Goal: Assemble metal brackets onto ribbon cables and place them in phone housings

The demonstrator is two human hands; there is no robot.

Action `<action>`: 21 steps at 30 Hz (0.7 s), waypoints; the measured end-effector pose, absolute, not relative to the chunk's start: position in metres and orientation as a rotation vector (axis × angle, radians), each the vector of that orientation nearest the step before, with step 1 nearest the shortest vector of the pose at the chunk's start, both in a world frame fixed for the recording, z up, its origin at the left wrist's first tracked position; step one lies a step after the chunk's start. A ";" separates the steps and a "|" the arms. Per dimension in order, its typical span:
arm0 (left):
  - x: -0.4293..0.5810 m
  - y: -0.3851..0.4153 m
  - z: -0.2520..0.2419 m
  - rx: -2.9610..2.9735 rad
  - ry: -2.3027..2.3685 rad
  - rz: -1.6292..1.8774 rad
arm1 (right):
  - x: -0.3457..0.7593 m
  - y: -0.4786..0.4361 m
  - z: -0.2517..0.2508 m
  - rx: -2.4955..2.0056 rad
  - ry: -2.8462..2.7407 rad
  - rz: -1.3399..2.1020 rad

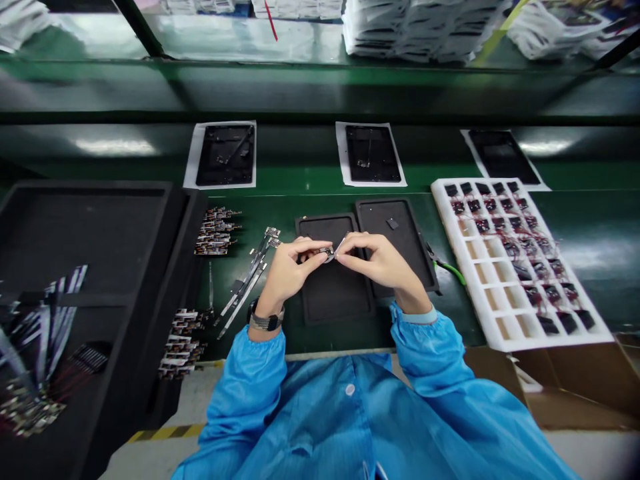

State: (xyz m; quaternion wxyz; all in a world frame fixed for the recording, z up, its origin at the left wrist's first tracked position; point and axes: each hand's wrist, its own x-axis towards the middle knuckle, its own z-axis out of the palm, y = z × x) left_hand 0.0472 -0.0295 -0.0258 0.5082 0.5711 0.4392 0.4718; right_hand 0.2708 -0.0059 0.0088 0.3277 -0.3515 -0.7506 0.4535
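while my l grip (293, 267) pinches a small board (328, 252), my r grip (375, 257) pinches a thin strip (342, 243); fiddly handling step, next move prob needs steadiness.

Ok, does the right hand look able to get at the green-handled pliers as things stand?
Probably yes: the green-handled pliers lie just to the right of the right hand, with nothing seen on top, though it looks busy with a small part.

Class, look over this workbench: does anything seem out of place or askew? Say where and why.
Mildly, yes: the strips in the big black tray at far left lie jumbled, unlike the small parts grouped in rows beside it. Nothing looks spilled or visibly damaged.
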 end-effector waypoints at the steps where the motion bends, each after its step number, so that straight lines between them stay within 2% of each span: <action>1: 0.047 -0.030 -0.024 1.395 1.051 1.123 | 0.271 -0.006 0.009 -0.918 -1.984 1.191; 14: 0.045 -0.031 -0.020 1.554 1.033 0.973 | 0.278 -0.005 0.007 -0.877 -2.145 1.326; 21: 0.043 -0.032 -0.018 1.615 1.000 0.907 | 0.279 -0.003 0.007 -0.954 -2.064 1.529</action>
